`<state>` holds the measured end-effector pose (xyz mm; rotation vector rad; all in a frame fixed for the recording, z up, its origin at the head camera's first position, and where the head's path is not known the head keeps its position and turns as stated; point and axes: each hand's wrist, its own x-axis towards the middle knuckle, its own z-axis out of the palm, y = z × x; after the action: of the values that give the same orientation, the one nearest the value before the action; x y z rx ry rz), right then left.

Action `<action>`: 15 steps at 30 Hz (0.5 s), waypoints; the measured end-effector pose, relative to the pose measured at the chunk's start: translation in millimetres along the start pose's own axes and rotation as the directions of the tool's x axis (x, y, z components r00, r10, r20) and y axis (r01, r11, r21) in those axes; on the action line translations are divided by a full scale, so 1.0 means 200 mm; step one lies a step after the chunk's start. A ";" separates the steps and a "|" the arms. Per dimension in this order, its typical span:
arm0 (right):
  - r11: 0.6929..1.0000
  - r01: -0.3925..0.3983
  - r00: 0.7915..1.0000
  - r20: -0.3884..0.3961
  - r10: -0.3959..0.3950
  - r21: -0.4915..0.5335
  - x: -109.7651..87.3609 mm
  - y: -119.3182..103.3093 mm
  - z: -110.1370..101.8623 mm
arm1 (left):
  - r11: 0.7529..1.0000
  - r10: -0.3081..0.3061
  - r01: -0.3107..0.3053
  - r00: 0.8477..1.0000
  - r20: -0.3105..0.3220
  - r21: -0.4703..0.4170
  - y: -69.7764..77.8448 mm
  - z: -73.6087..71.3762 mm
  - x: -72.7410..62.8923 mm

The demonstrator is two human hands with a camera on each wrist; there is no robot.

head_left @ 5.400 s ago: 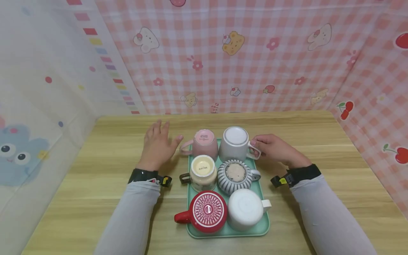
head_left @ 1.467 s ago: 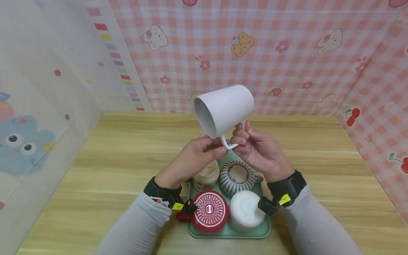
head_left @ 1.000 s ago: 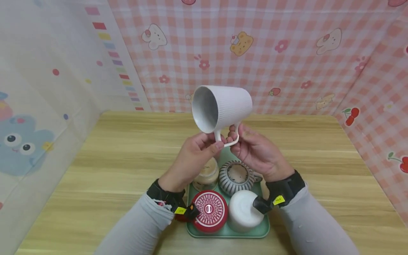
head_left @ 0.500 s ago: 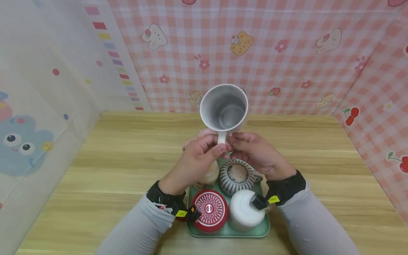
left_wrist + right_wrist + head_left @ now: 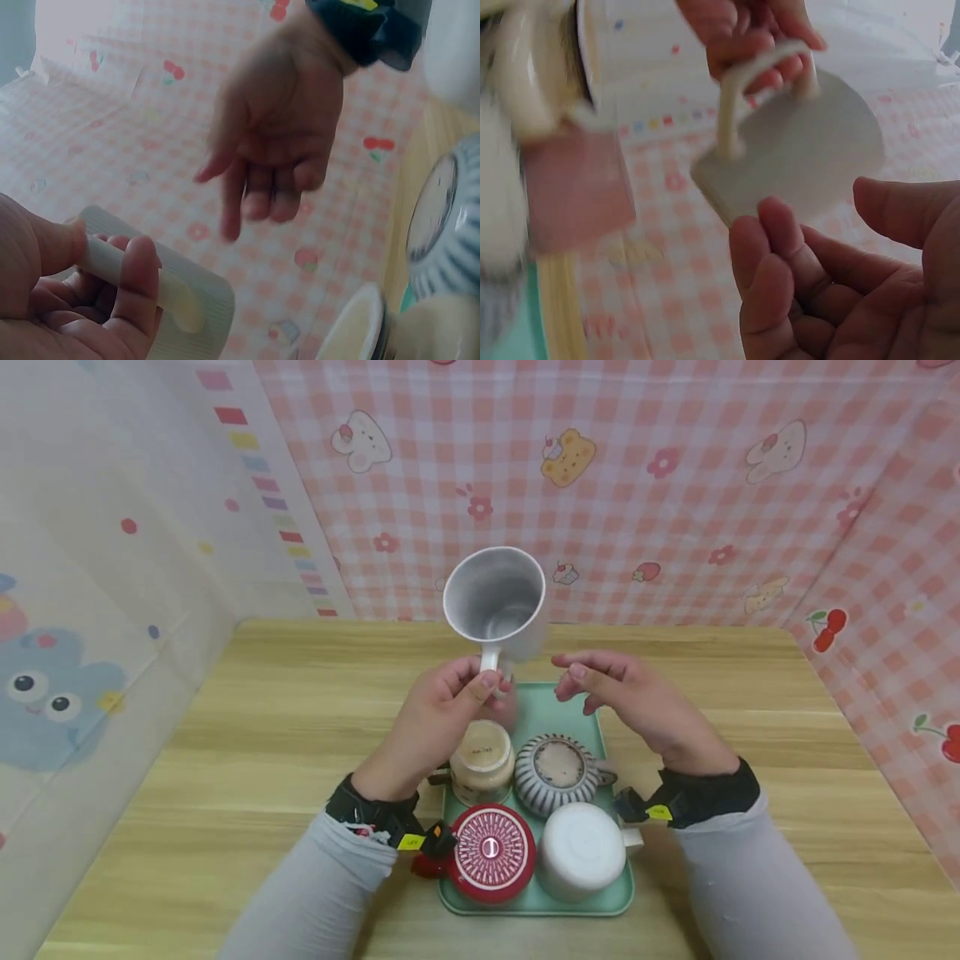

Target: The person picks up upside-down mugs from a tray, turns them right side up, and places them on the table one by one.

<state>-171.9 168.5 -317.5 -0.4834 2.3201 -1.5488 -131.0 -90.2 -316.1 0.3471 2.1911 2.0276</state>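
Observation:
A white ribbed mug (image 5: 498,593) hangs in the air above the back of the tray, its mouth tilted up toward the head camera. My left hand (image 5: 438,714) grips it by the handle (image 5: 105,259), fingers through the loop and thumb pressed on top. To the right of the mug, my right hand (image 5: 637,697) is held apart from it with loosely bent fingers and nothing in them. In the right wrist view, a gap shows between the right thumb (image 5: 900,214) and fingers, with the mug (image 5: 802,150) beyond them.
A mint-green tray (image 5: 551,706) bears upside-down cups: a cream mug (image 5: 482,760), a striped grey cup (image 5: 557,772), a red mug (image 5: 491,852) and a plain white mug (image 5: 581,852). A pink mug (image 5: 577,191) stands behind, mostly hidden by the left hand. The wooden table (image 5: 750,735) meets cloth-covered walls.
The white mug was lifted off the tray's back right, turned from upside down to mouth-up, and passed to my left hand. The right hand has let go and drawn away right.

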 end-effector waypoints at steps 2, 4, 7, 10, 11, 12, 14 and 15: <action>0.997 -0.027 0.998 -0.058 0.023 -0.072 0.00 0.01 -0.04 | 1.000 -0.017 0.018 0.999 -0.044 0.010 -0.01 -0.03 0.02; 0.989 -0.056 0.992 -0.117 0.040 -0.137 0.00 0.03 -0.07 | 0.999 -0.046 0.047 0.994 -0.094 0.014 -0.02 -0.06 0.03; 0.981 -0.086 0.984 -0.171 0.055 -0.176 0.00 0.07 -0.11 | 0.995 -0.088 0.094 0.983 -0.160 0.030 -0.05 -0.11 0.07; 0.979 -0.110 0.979 -0.187 0.077 -0.173 0.01 0.12 -0.15 | 0.992 -0.110 0.119 0.974 -0.197 0.033 -0.08 -0.16 0.10; 0.977 -0.120 0.978 -0.189 0.086 -0.174 0.02 0.13 -0.15 | 0.992 -0.105 0.118 0.971 -0.213 0.048 -0.10 -0.18 0.11; 0.975 -0.130 0.976 -0.194 0.095 -0.179 0.03 0.15 -0.16 | 0.991 -0.103 0.120 0.968 -0.231 0.062 -0.11 -0.20 0.12; 0.965 -0.155 0.972 -0.207 0.111 -0.210 0.04 0.17 -0.17 | 0.985 -0.099 0.132 0.959 -0.264 0.108 -0.15 -0.24 0.15; 0.957 -0.167 0.970 -0.213 0.116 -0.236 0.04 0.18 -0.18 | 0.981 -0.098 0.140 0.954 -0.283 0.132 -0.16 -0.25 0.17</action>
<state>-199.0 207.4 -339.1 -0.2200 2.6565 -1.2933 -178.5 -132.7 -342.6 -0.0590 2.4669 1.9513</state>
